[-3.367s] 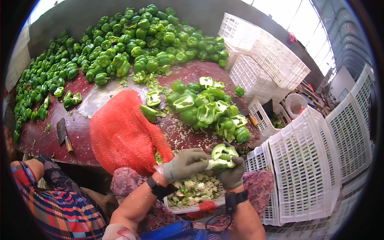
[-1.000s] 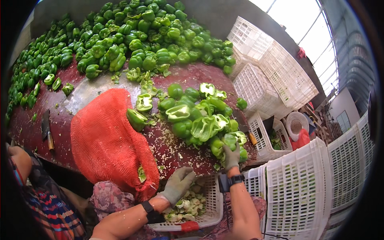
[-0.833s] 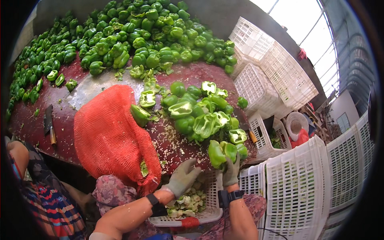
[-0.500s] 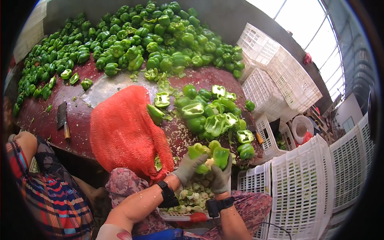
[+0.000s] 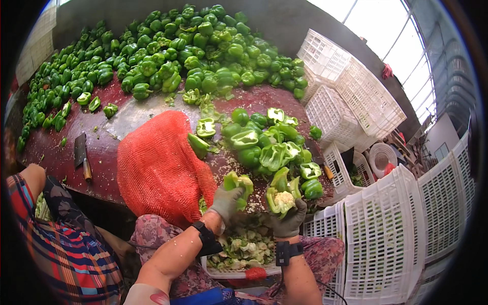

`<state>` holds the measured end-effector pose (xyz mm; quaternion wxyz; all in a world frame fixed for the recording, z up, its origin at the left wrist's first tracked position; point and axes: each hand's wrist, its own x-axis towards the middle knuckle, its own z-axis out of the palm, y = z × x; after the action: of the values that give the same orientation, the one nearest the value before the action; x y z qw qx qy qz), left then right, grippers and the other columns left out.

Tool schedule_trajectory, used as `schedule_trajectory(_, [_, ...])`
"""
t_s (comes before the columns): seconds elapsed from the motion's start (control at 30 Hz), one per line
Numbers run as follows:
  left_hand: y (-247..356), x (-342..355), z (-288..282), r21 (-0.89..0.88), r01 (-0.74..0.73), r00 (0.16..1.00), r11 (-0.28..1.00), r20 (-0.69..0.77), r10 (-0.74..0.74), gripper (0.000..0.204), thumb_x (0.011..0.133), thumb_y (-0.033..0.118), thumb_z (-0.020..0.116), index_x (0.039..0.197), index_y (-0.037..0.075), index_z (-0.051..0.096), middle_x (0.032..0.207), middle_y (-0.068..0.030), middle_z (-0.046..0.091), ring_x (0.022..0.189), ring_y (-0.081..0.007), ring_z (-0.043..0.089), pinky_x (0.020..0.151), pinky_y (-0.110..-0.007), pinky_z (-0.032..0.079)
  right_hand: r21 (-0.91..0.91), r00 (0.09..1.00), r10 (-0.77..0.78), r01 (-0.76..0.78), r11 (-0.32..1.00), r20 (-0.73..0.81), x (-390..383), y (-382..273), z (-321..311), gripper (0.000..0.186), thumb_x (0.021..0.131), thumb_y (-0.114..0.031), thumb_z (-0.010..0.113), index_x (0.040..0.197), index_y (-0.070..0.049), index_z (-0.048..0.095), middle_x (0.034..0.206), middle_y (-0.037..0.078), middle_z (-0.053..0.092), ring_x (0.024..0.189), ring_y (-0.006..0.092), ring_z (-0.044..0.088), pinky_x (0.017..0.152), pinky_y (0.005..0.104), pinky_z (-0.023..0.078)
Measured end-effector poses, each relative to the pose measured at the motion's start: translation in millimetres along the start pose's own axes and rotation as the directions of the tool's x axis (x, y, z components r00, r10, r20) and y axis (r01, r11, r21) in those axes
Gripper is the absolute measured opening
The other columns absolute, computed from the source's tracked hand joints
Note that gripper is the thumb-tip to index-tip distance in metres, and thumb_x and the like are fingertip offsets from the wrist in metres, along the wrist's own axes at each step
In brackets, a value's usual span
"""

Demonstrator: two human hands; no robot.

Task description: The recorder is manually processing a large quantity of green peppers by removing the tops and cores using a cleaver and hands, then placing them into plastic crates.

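Through my head view, I have the gray-gloved left hand (image 5: 226,202) grasping a green bell pepper piece (image 5: 237,184) near the table's close edge. The gloved right hand (image 5: 288,221) grips an opened bell pepper (image 5: 282,197) — its pale seed core showing — and the two pieces are apart. Below them I see a white plastic crate (image 5: 223,275) holding pepper trimmings (image 5: 243,250). A red mesh sack (image 5: 158,165) rests left of the left hand. Beyond the hands, cut bell peppers (image 5: 269,145) are piled on the dark red table (image 5: 48,162) — a cleaver (image 5: 80,150) lies farther left.
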<state>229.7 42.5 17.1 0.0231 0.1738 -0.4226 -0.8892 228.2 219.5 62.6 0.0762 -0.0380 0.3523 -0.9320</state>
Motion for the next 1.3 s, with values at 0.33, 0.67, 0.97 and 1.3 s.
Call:
schedule_trajectory(0.33, [0.7, -5.8, 5.0, -0.017, -0.018, 0.989, 1.0, 0.149, 0.02, 0.037, 0.087, 0.007, 0.061, 0.123, 0.003, 0.052, 0.106, -0.0093, 0.065, 0.089, -0.0215, 0.066, 0.076, -0.034, 0.055, -0.493, 0.969, 0.087, -0.194, 0.848, -0.231, 40.3, 19.2, -31.9, 0.066, 0.087, -0.041, 0.061, 0.14, -0.006, 0.041, 0.133, 0.011, 0.052, 0.121, 0.0235, 0.051, 0.101, 0.0399, 0.042])
schedule_trajectory(0.67, [29.8, -34.4, 11.3, 0.143, 0.093, 0.961, 0.985, 0.247, -0.127, 0.037, 0.089, 0.011, 0.061, 0.124, 0.004, 0.051, 0.105, -0.0065, 0.062, 0.091, -0.0185, 0.064, 0.079, -0.031, 0.054, -0.892, 0.905, -0.025, 0.423, 0.157, 0.425, 19.0, 10.8, 17.7, 0.047, 0.096, -0.035, 0.056, 0.131, -0.005, 0.052, 0.115, 0.017, 0.063, 0.108, 0.0268, 0.061, 0.091, 0.0341, 0.047])
schedule_trajectory(0.97, [37.4, -40.8, 8.8, 0.062, 0.257, 0.885, 0.964, 0.386, -0.261, 0.043, 0.088, 0.009, 0.061, 0.129, 0.003, 0.049, 0.112, -0.0063, 0.061, 0.099, -0.0177, 0.062, 0.086, -0.031, 0.051, -0.919, 0.925, -0.131, 0.372, 0.131, 0.356, 15.1, 13.4, 8.9, 0.038, 0.097, -0.038, 0.052, 0.121, -0.009, 0.058, 0.092, 0.016, 0.067, 0.081, 0.0282, 0.067, 0.071, 0.0353, 0.051])
schedule_trajectory(1.3, [29.8, -40.2, 1.1, 0.497, 0.114, 0.902, 0.86, 0.311, -0.299, 0.053, 0.084, 0.01, 0.062, 0.134, 0.004, 0.046, 0.114, -0.0075, 0.06, 0.101, -0.0165, 0.058, 0.089, -0.031, 0.048, -0.745, 0.85, 0.233, 0.526, -0.41, 0.472, 7.1, -26.9, 16.3, 0.032, 0.097, -0.031, 0.049, 0.077, -0.007, 0.05, 0.065, 0.016, 0.058, 0.063, 0.0351, 0.06, 0.056, 0.0452, 0.045])
